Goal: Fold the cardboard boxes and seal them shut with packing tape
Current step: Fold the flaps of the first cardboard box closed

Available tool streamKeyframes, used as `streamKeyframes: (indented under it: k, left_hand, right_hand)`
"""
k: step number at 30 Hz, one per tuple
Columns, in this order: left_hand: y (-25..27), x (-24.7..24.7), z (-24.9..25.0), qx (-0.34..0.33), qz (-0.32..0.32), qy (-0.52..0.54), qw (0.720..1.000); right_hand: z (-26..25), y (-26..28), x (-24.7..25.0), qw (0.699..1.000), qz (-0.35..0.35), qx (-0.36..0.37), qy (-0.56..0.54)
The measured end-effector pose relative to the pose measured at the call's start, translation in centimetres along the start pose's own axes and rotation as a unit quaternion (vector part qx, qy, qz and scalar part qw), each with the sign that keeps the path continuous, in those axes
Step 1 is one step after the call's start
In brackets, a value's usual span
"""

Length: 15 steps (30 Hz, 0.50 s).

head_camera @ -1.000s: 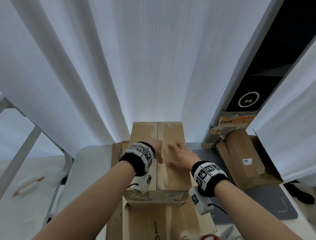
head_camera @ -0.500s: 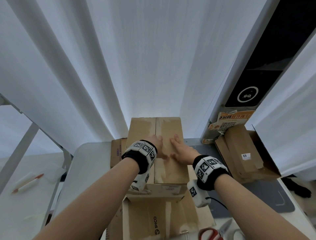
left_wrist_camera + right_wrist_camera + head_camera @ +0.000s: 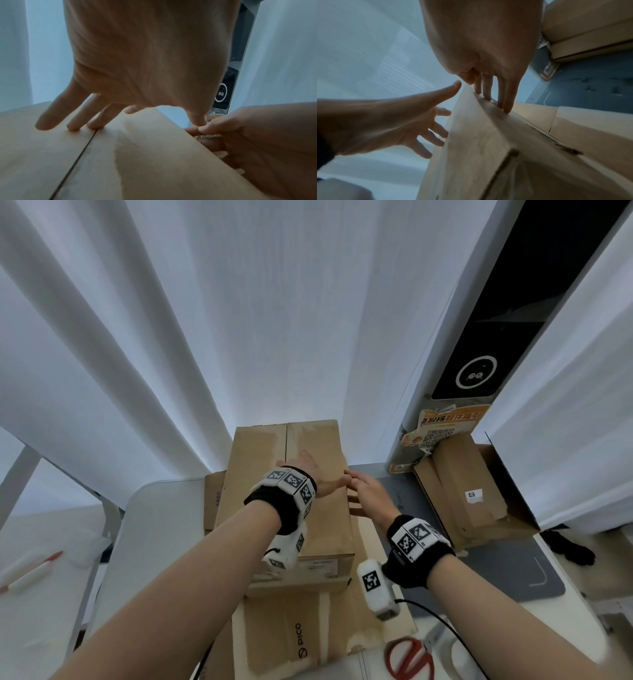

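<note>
A closed brown cardboard box (image 3: 318,529) stands on flattened cardboard in the middle of the table, its two top flaps meeting at a centre seam (image 3: 80,152). My left hand (image 3: 310,470) lies on the top with spread, straight fingers (image 3: 75,121) pressing beside the seam. My right hand (image 3: 368,494) is at the box's right upper edge. Its straight fingers (image 3: 505,100) lie against the side wall, and its thumb rests at the top edge. No tape roll is in view.
Flattened cardboard printed PICO (image 3: 298,638) lies under and in front of the box. Red-handled scissors (image 3: 407,659) lie at the front right. An open carton holding folded cardboard (image 3: 472,494) sits at the right on a grey mat (image 3: 534,577). White curtains hang behind.
My right hand has slid off the box top to its right edge and side wall. My left hand has moved right across the seam, fingers spread.
</note>
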<state>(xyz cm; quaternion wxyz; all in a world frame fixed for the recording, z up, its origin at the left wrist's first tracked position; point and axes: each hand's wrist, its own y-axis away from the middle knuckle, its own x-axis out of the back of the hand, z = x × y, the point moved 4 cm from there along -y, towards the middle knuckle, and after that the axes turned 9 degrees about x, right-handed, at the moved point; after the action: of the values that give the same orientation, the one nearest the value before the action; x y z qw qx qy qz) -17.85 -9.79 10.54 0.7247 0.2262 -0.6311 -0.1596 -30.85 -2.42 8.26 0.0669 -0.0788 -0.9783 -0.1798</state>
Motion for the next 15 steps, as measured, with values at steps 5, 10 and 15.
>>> streamKeyframes:
  k: [5, 10, 15]
  left_hand:
    - [-0.4, -1.1, 0.3, 0.042, 0.02, -0.001, 0.999]
    - [1.1, -0.9, 1.2, 0.065, 0.003, -0.031, 0.997]
    - [1.2, -0.4, 1.5, 0.065, 0.008, -0.049, 0.997]
  right_hand:
    - [0.4, 0.3, 0.4, 0.997, 0.028, 0.006, -0.065]
    - [0.7, -0.5, 0.9, 0.998, 0.03, 0.012, -0.062]
    - [2.0, -1.1, 1.3, 0.996, 0.053, -0.005, -0.066]
